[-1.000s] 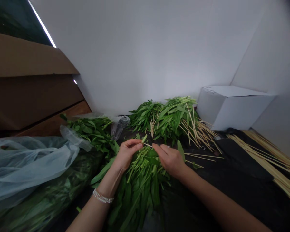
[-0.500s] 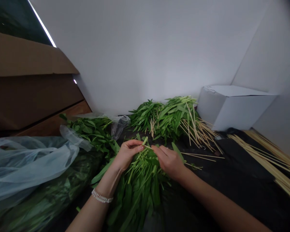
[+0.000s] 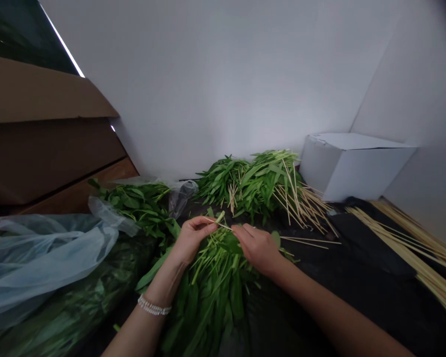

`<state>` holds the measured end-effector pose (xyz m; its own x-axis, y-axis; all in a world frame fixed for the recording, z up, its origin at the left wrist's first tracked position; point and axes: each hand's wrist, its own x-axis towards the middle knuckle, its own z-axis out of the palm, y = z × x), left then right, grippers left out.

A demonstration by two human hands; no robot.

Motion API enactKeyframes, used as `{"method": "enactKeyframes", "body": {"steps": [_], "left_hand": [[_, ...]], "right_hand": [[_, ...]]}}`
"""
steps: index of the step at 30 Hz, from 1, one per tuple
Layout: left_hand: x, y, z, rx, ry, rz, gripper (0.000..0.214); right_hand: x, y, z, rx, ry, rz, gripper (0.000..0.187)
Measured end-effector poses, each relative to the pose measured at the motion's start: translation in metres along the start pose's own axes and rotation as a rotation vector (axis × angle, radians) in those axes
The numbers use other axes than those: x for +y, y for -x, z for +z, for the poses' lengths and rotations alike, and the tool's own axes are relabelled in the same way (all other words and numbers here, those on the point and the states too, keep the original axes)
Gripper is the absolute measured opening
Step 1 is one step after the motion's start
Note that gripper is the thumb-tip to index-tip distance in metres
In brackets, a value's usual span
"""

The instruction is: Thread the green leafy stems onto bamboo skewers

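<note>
Over a pile of leafy green stalks (image 3: 217, 287), my two hands meet at a thin bamboo skewer (image 3: 224, 226). My left hand (image 3: 191, 240), with a beaded bracelet at its wrist, pinches a pale green stem (image 3: 220, 216) between thumb and forefinger. The skewer crosses this stem, and its tip shows above the left fingers; whether it pierces the stem is hard to see. My right hand (image 3: 258, 248) is closed round the skewer's other part, mostly hidden in its fingers. Leaves hang beneath both hands.
Behind lie leafy bunches (image 3: 260, 181) with several skewers (image 3: 301, 203) sticking out. Plastic bags (image 3: 52, 253) of greens and a cardboard box (image 3: 40, 153) stand left. At right are a white box (image 3: 360, 166) and long bamboo sticks (image 3: 397, 243) on black sheeting (image 3: 312, 282).
The skewer's tip now reaches farther left, past the stem and over my left fingers. Both hands keep their grip. The view has shifted slightly.
</note>
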<state>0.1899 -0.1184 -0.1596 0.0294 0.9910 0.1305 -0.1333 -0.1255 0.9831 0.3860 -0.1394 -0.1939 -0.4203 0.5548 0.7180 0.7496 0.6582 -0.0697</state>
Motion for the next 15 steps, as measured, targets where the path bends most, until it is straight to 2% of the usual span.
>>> {"method": "enactKeyframes", "body": {"steps": [6,8,12,14,15], "left_hand": [[0.003,0.007,0.008,-0.124,-0.113,-0.050,0.027],[0.004,0.007,0.006,-0.141,-0.076,-0.071,0.030],[0.006,0.005,-0.002,-0.255,0.001,-0.140,0.037],[0.006,0.003,-0.005,-0.251,0.023,-0.147,0.043],[0.006,0.001,-0.007,-0.210,0.051,-0.134,0.048]], "right_hand": [[-0.002,0.000,0.001,-0.004,-0.027,-0.015,0.027],[0.000,-0.001,-0.001,-0.001,-0.015,0.002,0.026],[0.008,-0.003,-0.004,0.018,-0.026,0.051,0.027],[0.013,-0.004,-0.005,0.058,-0.067,0.074,0.027],[0.016,-0.005,-0.006,0.092,-0.096,0.084,0.026]]}}
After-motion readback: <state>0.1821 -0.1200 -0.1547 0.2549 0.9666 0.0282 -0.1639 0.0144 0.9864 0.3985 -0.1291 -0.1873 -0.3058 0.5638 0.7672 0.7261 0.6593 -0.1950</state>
